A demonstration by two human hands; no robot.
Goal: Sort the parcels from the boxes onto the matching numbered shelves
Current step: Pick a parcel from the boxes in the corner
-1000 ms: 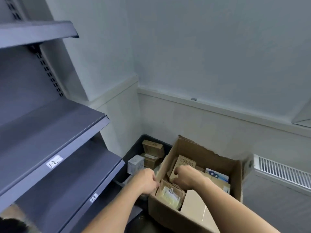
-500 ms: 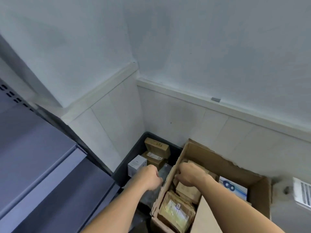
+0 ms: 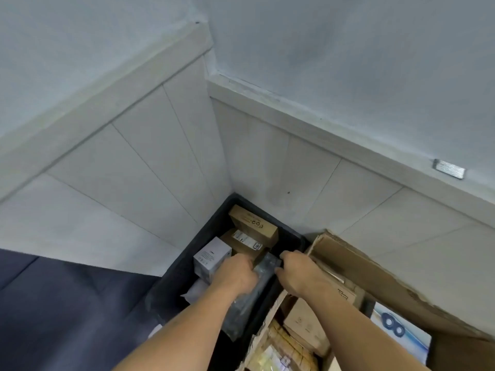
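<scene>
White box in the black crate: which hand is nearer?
Left. The left hand sits right beside the white box, overlapping its edge in view; the right hand is farther right, across the grey wrapped parcel, by the cardboard box.

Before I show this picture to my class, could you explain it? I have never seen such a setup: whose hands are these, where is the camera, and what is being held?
There is no machine here. A person works with bare hands, and a camera worn on their head looks forward and down, so both arms come in from the bottom edge. The view shows a room corner. In the corner stands a black crate holding a white carton and brown cardboard boxes. To its right is an open cardboard box with more parcels. The left hand and the right hand each appear to close their grip on one grey plastic-wrapped parcel over the crate. No shelf number shows in this picture.
</scene>
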